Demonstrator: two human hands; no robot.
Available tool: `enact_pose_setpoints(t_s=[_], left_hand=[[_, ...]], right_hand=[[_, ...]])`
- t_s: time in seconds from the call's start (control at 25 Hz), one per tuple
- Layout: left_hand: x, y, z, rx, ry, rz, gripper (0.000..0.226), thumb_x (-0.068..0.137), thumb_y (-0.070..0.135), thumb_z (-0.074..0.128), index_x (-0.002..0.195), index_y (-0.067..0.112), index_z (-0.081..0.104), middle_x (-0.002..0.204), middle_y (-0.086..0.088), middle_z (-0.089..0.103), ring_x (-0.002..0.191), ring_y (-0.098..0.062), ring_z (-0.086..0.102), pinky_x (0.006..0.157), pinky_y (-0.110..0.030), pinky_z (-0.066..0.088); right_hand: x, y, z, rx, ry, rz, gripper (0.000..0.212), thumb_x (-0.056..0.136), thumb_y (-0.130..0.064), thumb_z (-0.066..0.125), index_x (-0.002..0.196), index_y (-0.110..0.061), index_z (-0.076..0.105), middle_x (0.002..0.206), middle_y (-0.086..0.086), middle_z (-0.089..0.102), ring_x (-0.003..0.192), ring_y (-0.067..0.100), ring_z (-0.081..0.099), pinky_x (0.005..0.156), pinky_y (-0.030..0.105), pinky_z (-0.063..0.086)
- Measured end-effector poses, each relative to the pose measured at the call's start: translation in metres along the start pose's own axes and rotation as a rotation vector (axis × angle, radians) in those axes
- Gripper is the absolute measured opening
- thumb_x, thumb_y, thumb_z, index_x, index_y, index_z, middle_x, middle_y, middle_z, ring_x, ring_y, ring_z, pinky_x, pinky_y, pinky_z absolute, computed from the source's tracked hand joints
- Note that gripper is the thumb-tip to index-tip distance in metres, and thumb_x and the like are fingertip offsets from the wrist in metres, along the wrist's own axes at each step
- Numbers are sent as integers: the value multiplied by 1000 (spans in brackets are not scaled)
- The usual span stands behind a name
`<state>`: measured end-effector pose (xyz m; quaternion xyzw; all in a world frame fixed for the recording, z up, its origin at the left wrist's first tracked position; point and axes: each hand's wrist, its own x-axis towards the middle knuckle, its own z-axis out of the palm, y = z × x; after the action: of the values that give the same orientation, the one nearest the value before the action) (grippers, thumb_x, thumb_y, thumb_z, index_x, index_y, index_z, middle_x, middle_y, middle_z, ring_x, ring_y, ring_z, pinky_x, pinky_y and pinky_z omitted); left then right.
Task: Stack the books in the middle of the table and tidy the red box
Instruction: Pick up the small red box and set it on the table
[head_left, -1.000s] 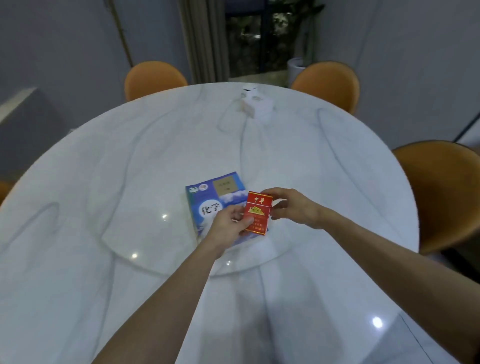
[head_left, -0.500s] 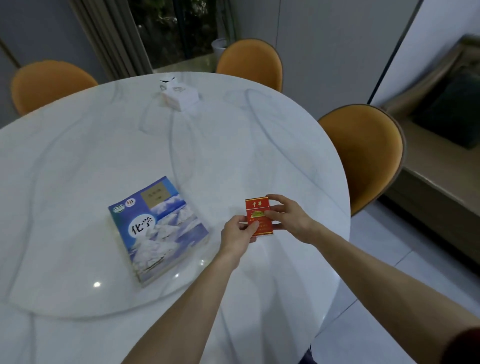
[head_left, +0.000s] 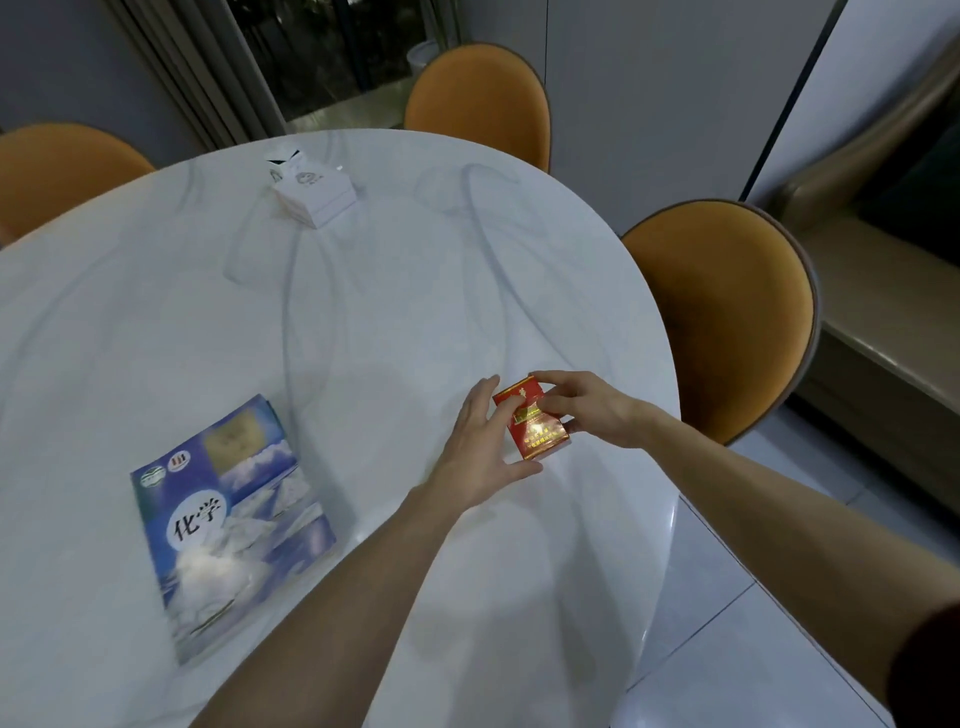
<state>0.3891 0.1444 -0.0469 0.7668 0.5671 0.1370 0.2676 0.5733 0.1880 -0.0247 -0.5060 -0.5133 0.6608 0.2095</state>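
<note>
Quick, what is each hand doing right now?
Left hand: open, fingers spread beside the red box, thumb by its near corner.
Right hand: fingers closed on the red box.

Three orange chairs (head_left: 727, 312) ring the round white marble worktop (head_left: 363, 312). Beyond its far edge a dark window (head_left: 332, 47) sits between grey curtains (head_left: 176, 67) and pale wall panels (head_left: 649, 78). Glossy floor tiles (head_left: 727, 597) lie off the right edge.
</note>
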Motion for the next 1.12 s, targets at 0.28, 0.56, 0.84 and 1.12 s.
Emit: enact_pose_setpoints(t_s=[0.28, 0.56, 0.84, 1.12], left_hand=[[86, 16, 16, 115, 46, -6, 75, 75, 36, 71, 139, 21, 34, 144, -6, 30, 138, -22, 23, 103, -37, 42], [149, 11, 39, 286, 23, -56, 71, 74, 31, 70, 134, 14, 38, 137, -12, 39, 126, -30, 40, 104, -39, 40], [172, -12, 52, 508, -61, -76, 72, 77, 60, 56, 132, 14, 42, 136, -7, 46, 130, -24, 38, 116, -51, 10], [179, -16, 54, 573, -104, -70, 74, 80, 63, 50, 133, 14, 41, 141, -11, 43, 129, -30, 37, 117, -51, 8]], right_hand=[[52, -4, -59, -91, 115, 9, 37, 92, -18, 57, 128, -11, 54, 115, 17, 65, 104, 30, 65, 87, 39, 57], [91, 12, -80, -285, 380, 10, 27, 87, -13, 59, 112, -6, 68, 109, 14, 70, 89, 20, 62, 80, 26, 50], [116, 32, -79, -441, 402, 24, 23, 87, -3, 53, 100, 1, 72, 102, 18, 73, 96, 30, 66, 88, 35, 53], [130, 39, -77, -483, 412, 60, 24, 86, -1, 51, 99, -1, 72, 101, 18, 72, 95, 30, 66, 82, 30, 51]])
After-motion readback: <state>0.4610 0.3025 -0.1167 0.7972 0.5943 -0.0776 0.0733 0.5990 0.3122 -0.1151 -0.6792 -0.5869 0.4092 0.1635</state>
